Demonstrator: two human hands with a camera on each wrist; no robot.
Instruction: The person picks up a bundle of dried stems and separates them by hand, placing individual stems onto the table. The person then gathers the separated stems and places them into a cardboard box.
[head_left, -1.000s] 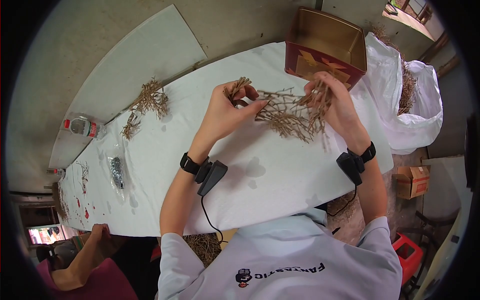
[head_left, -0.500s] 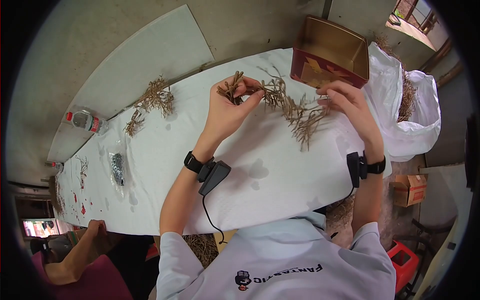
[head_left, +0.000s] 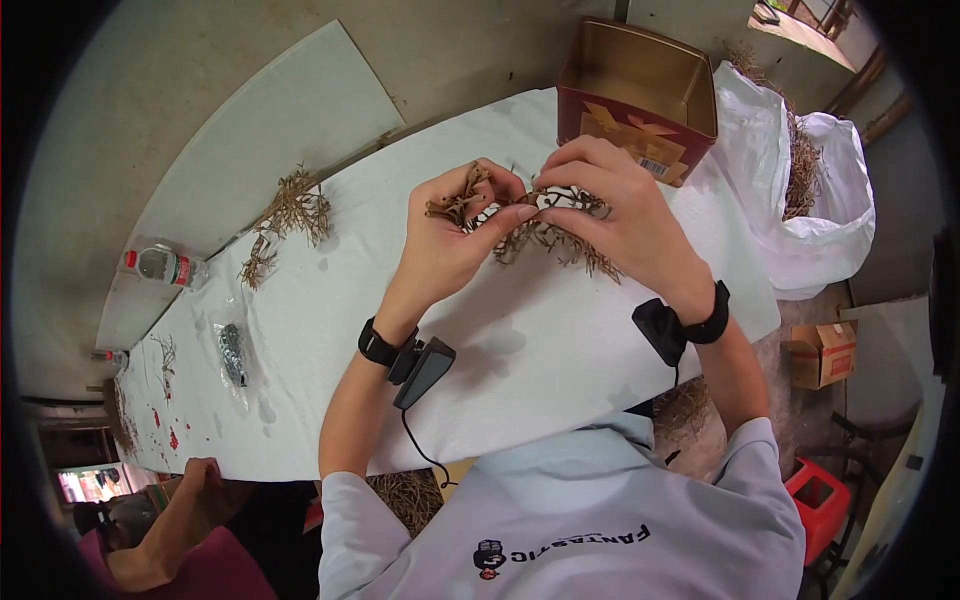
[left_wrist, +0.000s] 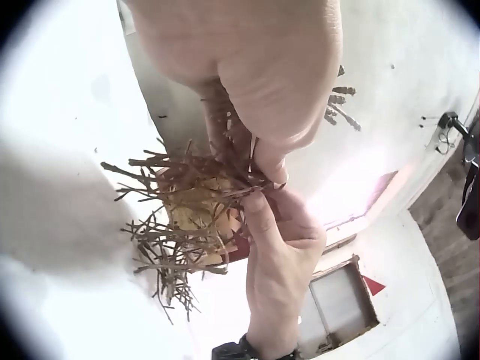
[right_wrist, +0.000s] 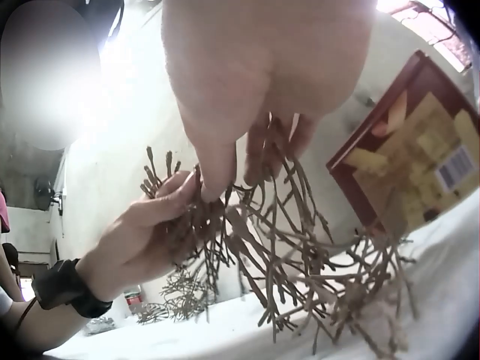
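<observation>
Brown branching twigs (head_left: 577, 247) hang between the two hands above the white-covered table. The left hand (head_left: 440, 232) curls round a bundle of twigs whose ends stick out over its palm, and its thumb meets the other hand's fingertips. The right hand (head_left: 635, 220) pinches the twigs beside it, thumb below and fingers above. In the right wrist view the twigs (right_wrist: 300, 255) fan out below the right hand (right_wrist: 262, 82). The left wrist view shows them (left_wrist: 180, 225) spreading out beside the touching thumbs.
An open red and gold tin (head_left: 640, 125) stands at the back right, beside a white bag (head_left: 840, 250) of twigs. Another twig pile (head_left: 297, 208), a bottle (head_left: 165, 262) and a plastic packet (head_left: 231, 352) lie to the left. Another person's arm (head_left: 175, 520) rests at the table's left front edge.
The right hand has moved left to the left hand, and its fingers now pinch the twigs there. The twigs between the hands are bunched closer. The left hand keeps its hold.
</observation>
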